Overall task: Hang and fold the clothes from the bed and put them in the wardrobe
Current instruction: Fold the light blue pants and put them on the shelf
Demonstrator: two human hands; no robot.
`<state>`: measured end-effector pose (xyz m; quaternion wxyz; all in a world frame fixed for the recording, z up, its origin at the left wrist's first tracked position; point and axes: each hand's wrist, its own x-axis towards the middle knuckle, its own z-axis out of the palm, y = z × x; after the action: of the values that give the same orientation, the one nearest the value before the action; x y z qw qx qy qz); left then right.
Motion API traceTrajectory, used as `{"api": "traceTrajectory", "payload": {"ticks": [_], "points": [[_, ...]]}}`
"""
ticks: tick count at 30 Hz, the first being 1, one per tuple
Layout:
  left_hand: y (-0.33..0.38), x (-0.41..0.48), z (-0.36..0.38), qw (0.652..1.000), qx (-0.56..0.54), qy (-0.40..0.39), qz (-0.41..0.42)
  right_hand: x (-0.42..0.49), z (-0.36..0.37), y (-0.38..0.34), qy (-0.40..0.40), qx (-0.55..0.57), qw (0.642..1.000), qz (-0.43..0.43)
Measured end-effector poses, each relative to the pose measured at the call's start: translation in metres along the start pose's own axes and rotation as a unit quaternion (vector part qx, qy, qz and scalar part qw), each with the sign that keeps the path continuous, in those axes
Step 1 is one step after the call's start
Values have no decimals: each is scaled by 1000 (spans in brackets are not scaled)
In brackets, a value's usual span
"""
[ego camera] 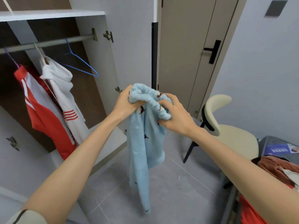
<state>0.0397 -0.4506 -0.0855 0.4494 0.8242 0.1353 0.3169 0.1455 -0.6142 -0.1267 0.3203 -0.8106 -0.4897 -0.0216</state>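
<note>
Clothes [273, 167] lie on the bed [267, 140] at four o'clock, closest to me: a rust-coloured heap, unfolded. At centre, both hands hold a blue garment [142, 151] up off the floor. The left hand [125, 104] grips the bunched elastic top on its nine o'clock side, fingers curled into the cloth. The right hand [176, 117] clutches the same band on the three o'clock side, fingers wrapped over it. The rest of the cloth hangs straight down toward six. Behind the hands, at three, stands a chair [234, 139]. Farther off, at nine to ten, the wardrobe [92, 94] is open. A red top [47, 120] and a white hoodie [64, 88] hang on the rail [48, 43], with a bare blue hanger [82, 65] beside them. I judge the job partway: two pieces hung, this one in hand, more left on the bed.
</note>
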Motion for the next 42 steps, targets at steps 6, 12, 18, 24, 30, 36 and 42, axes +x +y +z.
{"api": "traceTrajectory", "payload": {"ticks": [6, 12, 18, 24, 30, 36, 42], "points": [[-16, -7, 3, 999, -1, -36, 9, -7, -1, 2, -82, -14, 996, 44], [-24, -16, 8, 999, -43, -31, -13, -18, 11, 9, -89, -111, 989, 48], [-20, -14, 15, 998, -49, -26, -37, -29, 27, 13, -2, 142, 986, 82], [-15, -17, 30, 993, -88, -63, -43, -35, 23, 15, -186, -21, 973, 139], [-39, -4, 21, 997, -39, -43, -44, -24, -26, 21, 0, -193, 979, 64], [-49, 19, 35, 991, 43, -128, -17, -17, -49, 31, 82, -148, 978, 122], [-46, 21, 79, 963, -113, -207, -130, -41, -73, 57, 160, 74, 972, 157]]}}
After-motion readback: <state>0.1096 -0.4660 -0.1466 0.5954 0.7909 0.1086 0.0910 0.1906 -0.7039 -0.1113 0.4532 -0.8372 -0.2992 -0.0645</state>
